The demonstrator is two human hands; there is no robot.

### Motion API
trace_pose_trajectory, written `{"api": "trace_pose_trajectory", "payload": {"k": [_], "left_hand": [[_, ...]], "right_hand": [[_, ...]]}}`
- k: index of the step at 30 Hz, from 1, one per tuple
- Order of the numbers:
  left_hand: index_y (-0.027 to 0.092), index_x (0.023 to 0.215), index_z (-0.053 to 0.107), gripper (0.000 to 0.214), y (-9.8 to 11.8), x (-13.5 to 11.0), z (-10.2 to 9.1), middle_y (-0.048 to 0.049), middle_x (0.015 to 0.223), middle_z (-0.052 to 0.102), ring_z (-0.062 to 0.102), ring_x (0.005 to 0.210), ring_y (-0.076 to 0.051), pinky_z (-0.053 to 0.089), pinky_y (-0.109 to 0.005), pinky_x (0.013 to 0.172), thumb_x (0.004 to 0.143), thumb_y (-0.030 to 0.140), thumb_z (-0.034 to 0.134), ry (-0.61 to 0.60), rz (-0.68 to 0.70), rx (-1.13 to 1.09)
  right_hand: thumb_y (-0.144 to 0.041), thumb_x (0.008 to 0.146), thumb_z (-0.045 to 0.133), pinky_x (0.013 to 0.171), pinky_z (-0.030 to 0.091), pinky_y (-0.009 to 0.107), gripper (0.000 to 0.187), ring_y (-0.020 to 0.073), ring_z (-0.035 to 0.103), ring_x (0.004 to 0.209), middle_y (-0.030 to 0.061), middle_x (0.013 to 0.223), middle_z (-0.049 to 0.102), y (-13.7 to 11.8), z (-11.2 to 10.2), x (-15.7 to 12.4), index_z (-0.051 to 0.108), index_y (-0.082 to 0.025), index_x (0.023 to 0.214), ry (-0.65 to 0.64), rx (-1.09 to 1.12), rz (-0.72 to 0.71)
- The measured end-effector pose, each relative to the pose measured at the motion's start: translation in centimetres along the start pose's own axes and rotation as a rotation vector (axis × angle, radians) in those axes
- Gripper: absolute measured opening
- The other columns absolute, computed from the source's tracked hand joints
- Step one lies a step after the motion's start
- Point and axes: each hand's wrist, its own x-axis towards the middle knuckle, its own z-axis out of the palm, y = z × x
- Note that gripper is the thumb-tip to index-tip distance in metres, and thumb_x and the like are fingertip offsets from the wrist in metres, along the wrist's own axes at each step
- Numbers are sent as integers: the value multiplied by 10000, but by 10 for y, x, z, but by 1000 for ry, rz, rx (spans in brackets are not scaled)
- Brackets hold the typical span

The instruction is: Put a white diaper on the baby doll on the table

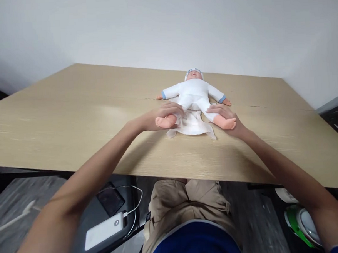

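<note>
A baby doll (194, 90) in a white suit with blue cuffs and a lettered cap lies on its back, feet toward me and arms spread. Under its hips and between its legs is a white diaper (193, 125), unfolded, with its thin edges reaching toward me. My left hand (163, 112) is closed around the doll's leg on the left, fingers over the top near the diaper's side. Around the leg on the right, my right hand (226, 114) is closed too, its fingers on the white trouser leg. The doll's feet hide part of both hands.
The doll lies on a wide wooden table (69, 110), with a white wall (150, 27) behind it. Below the near edge, a white power bank (103, 231) with a cable and a dark phone (111, 199) lie on a black surface. A green and white object (301, 225) stands low on the right.
</note>
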Motion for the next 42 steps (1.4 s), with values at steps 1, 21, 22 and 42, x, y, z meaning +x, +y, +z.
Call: {"api": "trace_pose_trajectory", "payload": {"k": [1, 21, 22, 42], "left_hand": [[255, 1197, 765, 281, -6, -7, 2, -116, 1338, 785, 665, 1334, -320, 498, -513, 1196, 978, 431, 752, 12, 10, 14], [302, 1417, 744, 472, -33, -36, 20, -97, 1563, 699, 517, 1568, -308, 434, -580, 1296, 1004, 129, 594, -157, -7, -47], [304, 1424, 736, 471, -31, -35, 18, -83, 1581, 685, 493, 1583, -299, 427, -561, 1301, 1021, 132, 562, -181, -25, -45], [230, 1021, 630, 221, -11, -10, 48, -64, 905, 694, 618, 918, -269, 486, -379, 825, 1125, 293, 446, 143, -346, 254]], "right_hand": [[-291, 1047, 487, 1219, 542, 497, 368, 272, 663, 1415, 61, 1458, 731, 5, 0, -4, 785, -295, 1264, -26, 9, -45], [-150, 1104, 492, 1347, 394, 636, 429, 271, 614, 1515, 71, 1549, 701, 31, 14, -26, 734, -323, 1412, -195, 23, -211], [-166, 1110, 489, 1362, 363, 647, 429, 269, 613, 1516, 62, 1558, 696, 33, 11, -25, 730, -334, 1424, -210, 46, -205], [-140, 1044, 505, 822, 447, 436, 210, 307, 616, 914, 117, 946, 717, -43, 35, 7, 709, -191, 1051, -74, -403, 97]]}}
